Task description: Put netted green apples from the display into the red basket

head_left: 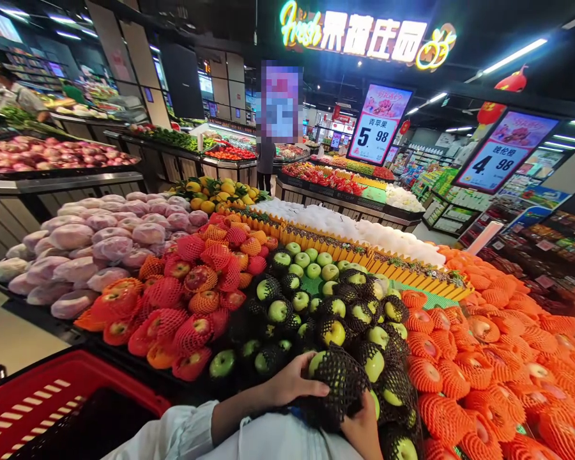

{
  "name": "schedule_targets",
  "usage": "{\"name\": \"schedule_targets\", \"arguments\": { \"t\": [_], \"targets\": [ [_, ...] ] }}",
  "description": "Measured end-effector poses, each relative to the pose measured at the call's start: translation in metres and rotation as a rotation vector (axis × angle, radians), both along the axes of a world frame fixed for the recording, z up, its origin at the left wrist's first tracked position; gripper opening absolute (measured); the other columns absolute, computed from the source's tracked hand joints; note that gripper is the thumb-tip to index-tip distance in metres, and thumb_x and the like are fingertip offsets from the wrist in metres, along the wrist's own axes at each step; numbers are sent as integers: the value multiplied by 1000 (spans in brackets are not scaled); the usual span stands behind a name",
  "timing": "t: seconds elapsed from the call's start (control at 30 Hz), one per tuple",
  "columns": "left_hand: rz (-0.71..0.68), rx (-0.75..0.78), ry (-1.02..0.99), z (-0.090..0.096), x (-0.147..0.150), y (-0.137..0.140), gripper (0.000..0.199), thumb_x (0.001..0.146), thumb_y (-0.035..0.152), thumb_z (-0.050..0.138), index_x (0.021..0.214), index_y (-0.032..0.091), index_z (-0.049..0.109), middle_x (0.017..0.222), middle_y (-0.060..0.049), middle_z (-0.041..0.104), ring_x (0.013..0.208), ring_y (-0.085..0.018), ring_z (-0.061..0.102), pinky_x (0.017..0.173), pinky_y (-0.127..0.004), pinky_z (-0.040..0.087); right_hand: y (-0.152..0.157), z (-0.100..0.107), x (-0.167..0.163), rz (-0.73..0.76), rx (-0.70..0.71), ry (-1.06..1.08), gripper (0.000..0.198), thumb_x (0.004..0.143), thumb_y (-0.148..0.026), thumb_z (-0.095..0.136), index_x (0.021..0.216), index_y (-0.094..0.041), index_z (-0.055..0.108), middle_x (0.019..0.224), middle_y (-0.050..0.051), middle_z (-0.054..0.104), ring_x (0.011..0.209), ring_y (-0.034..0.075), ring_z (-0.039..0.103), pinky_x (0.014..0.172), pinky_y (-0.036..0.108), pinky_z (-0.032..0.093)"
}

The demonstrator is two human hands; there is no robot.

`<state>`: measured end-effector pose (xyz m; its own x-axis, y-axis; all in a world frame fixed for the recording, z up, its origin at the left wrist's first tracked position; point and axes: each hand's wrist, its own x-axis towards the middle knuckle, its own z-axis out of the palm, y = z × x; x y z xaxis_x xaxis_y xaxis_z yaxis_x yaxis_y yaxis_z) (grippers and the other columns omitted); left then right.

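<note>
Low in the head view, a green apple (pixel 338 378) in a black foam net is held between both hands in front of my body. My left hand (pixel 294 381) grips its left side, with the thumb lying across the front of the net. My right hand (pixel 361 427) holds it from below right, its fingers partly hidden behind the netting. Just beyond and around the held apple lies a heap of green apples (pixel 322 259), many in black nets and some bare at the back.
Red-netted apples (pixel 196 281) and wrapped pale fruit (pixel 115 246) lie to the left. Orange-netted fruit (pixel 479 370) fills the right. A red basket (pixel 124 377) stands at lower left. Yellow dividers (pixel 335 246) cross behind the apples. A person (pixel 266 160) stands farther back.
</note>
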<state>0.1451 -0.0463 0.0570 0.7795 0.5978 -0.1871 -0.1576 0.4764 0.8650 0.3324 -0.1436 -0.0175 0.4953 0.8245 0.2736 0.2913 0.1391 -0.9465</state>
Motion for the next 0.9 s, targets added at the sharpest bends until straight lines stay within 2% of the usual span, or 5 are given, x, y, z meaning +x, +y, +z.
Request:
{"name": "schedule_targets", "arguments": {
  "t": [0.3,0.4,0.53,0.73,0.9],
  "targets": [
    [0,24,-32,-10,-6,3,69,52,36,93,112,19,63,110,-4,64,107,-24,59,98,-37,42,-5,-29,10,-21,8,-75,48,58,-52,88,93,-23,72,90,8,76,84,30,71,77,44,61],
    [48,-13,-99,-7,-7,3,59,58,38,89,107,17,64,100,-4,66,94,-21,61,88,-34,45,-7,-19,19,-75,81,-137,42,58,-51,91,85,-23,75,80,7,77,74,29,72,70,43,63],
    [207,-94,-179,0,-8,6,62,61,35,86,116,20,60,102,-5,68,94,-22,64,88,-36,47,-7,16,18,61,147,-91,16,85,-30,77,100,-24,79,97,9,81,88,27,77,83,40,63],
    [264,-29,-88,-2,-13,10,66,54,35,92,105,21,53,97,-3,67,91,-21,63,85,-34,48,7,36,-5,275,227,88,78,82,-57,77,149,-27,50,155,15,50,137,35,55,102,48,55],
    [165,173,-29,-9,-11,8,76,51,36,96,109,20,51,109,-5,64,102,-22,59,90,-34,46,7,5,0,349,21,124,97,59,-60,91,143,-25,58,146,16,58,137,38,54,106,51,51]
  ]
}}
